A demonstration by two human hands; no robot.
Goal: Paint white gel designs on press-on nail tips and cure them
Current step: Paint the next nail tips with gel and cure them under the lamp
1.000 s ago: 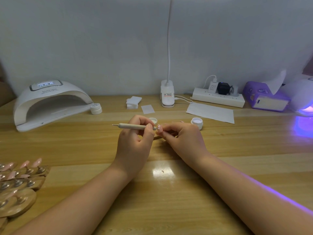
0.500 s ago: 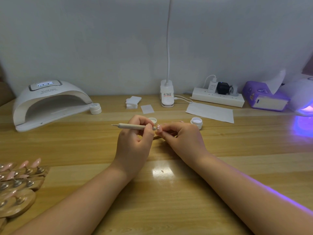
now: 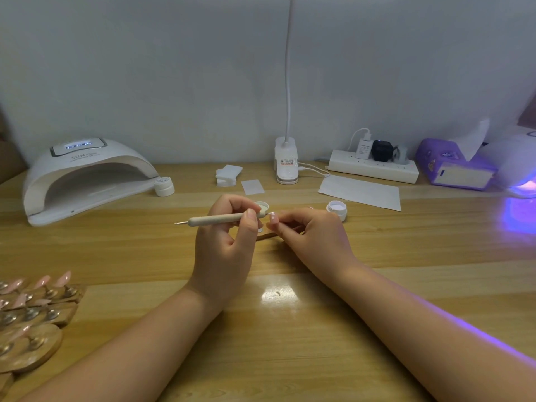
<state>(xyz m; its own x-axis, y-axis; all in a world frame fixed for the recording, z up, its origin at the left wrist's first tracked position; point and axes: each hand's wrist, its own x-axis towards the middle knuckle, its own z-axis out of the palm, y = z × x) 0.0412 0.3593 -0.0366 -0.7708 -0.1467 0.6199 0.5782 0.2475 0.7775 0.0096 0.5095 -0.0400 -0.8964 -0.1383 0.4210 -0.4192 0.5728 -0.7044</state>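
At the middle of the desk (image 3: 290,358), the left hand (image 3: 223,250) closes its grip on a beige dotting pen (image 3: 220,219), held level with its tip at a pink nail tip (image 3: 273,218). The right hand (image 3: 311,236) pinches that nail tip between fingertips. Both forearms rest on the wood. An open gel pot (image 3: 337,208) stands just beyond the right hand; a white curing lamp (image 3: 84,175) sits at the far left edge.

I'm looking at a small nail-art workstation: a wooden surface (image 3: 290,358) against a plain wall, with a white curing lamp (image 3: 84,175), a second lamp glowing violet (image 3: 519,172), gel pots (image 3: 337,208), and mounted nail tips (image 3: 37,303).
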